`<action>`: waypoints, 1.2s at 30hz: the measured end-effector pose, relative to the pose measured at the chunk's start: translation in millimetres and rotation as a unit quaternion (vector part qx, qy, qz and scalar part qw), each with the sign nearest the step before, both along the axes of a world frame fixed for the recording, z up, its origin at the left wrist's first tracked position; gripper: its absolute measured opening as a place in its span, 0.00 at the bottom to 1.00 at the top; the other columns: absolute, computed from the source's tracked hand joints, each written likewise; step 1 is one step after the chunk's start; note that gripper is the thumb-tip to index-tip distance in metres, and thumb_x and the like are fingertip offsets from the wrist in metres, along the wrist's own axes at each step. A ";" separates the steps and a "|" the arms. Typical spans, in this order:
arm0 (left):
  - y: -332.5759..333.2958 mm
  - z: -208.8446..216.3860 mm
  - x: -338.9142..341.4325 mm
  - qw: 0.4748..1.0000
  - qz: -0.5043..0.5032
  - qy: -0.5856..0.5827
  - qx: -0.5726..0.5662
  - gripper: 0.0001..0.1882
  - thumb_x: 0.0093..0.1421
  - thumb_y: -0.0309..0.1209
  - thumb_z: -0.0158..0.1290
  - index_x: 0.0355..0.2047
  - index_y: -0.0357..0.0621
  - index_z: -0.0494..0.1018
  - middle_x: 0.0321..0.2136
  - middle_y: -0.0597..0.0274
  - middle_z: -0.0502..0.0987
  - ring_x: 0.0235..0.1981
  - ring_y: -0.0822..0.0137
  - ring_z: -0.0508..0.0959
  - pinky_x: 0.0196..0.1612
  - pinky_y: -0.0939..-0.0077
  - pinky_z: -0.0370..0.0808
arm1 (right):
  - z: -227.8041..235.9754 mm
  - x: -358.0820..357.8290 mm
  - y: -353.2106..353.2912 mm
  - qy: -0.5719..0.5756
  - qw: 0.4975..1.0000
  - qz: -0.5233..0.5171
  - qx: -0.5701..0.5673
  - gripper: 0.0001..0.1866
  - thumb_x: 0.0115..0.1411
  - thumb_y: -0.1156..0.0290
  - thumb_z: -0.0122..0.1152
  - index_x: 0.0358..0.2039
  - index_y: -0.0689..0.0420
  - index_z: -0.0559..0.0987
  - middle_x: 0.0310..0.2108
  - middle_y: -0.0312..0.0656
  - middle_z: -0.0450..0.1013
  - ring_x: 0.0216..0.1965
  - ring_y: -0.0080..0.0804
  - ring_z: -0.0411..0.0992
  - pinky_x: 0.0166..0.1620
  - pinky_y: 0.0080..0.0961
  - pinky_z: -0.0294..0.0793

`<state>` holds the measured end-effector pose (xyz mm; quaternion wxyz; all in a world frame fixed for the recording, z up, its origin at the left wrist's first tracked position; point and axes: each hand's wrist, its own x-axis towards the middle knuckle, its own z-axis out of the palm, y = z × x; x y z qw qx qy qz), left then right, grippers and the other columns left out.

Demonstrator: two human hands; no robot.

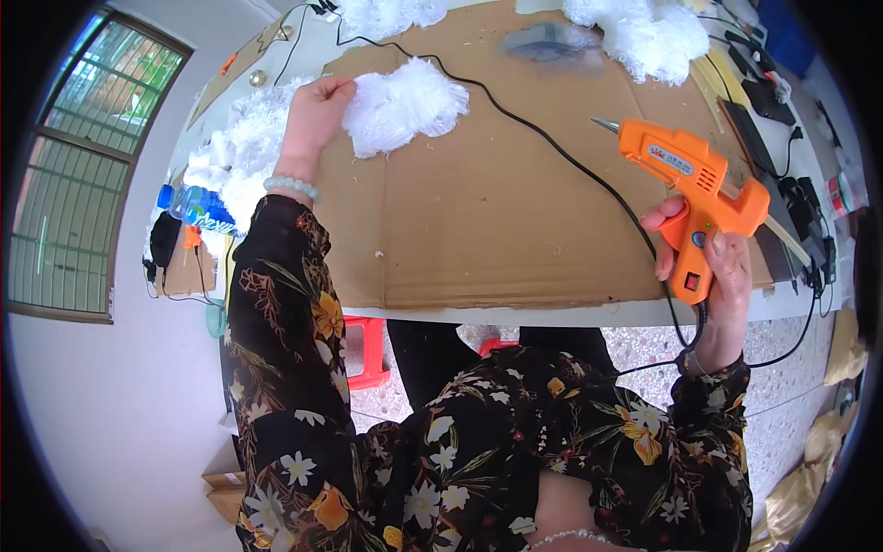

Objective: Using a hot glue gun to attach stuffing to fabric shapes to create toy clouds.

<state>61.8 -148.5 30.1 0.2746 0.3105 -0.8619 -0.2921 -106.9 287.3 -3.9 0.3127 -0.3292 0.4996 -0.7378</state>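
My right hand (729, 276) is wrapped round the handle of an orange hot glue gun (704, 175), held up over the right side of the table. Its metal nozzle points to the upper left, and a pale glue stick (786, 241) sticks out of its back. At the far left of the cardboard, the fingers of my left hand (317, 115) are closed at the edge of a white fluffy piece (405, 106). What the fingertips pinch is partly hidden. More white fluffy material (239, 147) lies beside my left wrist.
A cardboard sheet (478, 230) covers the table, with a black cable (561, 152) across it. White fluff (644, 41) and a clear plastic piece (552, 44) lie at the far side. A blue-capped bottle (198, 207) rests at left. Black devices (768, 101) and cables crowd the right edge.
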 end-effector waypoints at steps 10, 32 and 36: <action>-2.2 19.9 -2.2 0.984 0.019 0.155 0.083 0.09 0.56 0.28 0.58 0.35 0.35 0.80 0.28 0.67 0.79 0.29 0.78 0.75 0.35 0.84 0.72 | 41.4 -53.5 -11.3 0.464 0.866 -0.010 0.189 0.22 0.55 0.68 0.57 0.48 0.66 0.72 0.45 0.48 0.72 0.36 0.32 0.71 0.40 0.23 0.68; 149.7 56.2 -6.3 0.932 -0.229 -0.101 -0.260 0.12 0.53 0.31 0.60 0.36 0.40 0.78 0.18 0.60 0.74 0.21 0.71 0.74 0.26 0.76 0.70 | 13.5 -70.3 -23.0 0.712 0.680 0.056 0.169 0.27 0.40 0.82 0.60 0.46 0.61 0.75 0.49 0.47 0.69 0.47 0.47 0.70 0.47 0.36 0.72; 184.5 10.0 36.5 0.840 -0.366 -0.217 -0.337 0.15 0.48 0.32 0.63 0.36 0.44 0.77 0.16 0.59 0.70 0.20 0.57 0.72 0.24 0.66 0.69 | 22.9 -50.6 -31.8 0.663 0.732 0.084 0.136 0.24 0.44 0.82 0.61 0.46 0.61 0.75 0.48 0.46 0.70 0.44 0.48 0.71 0.45 0.36 0.72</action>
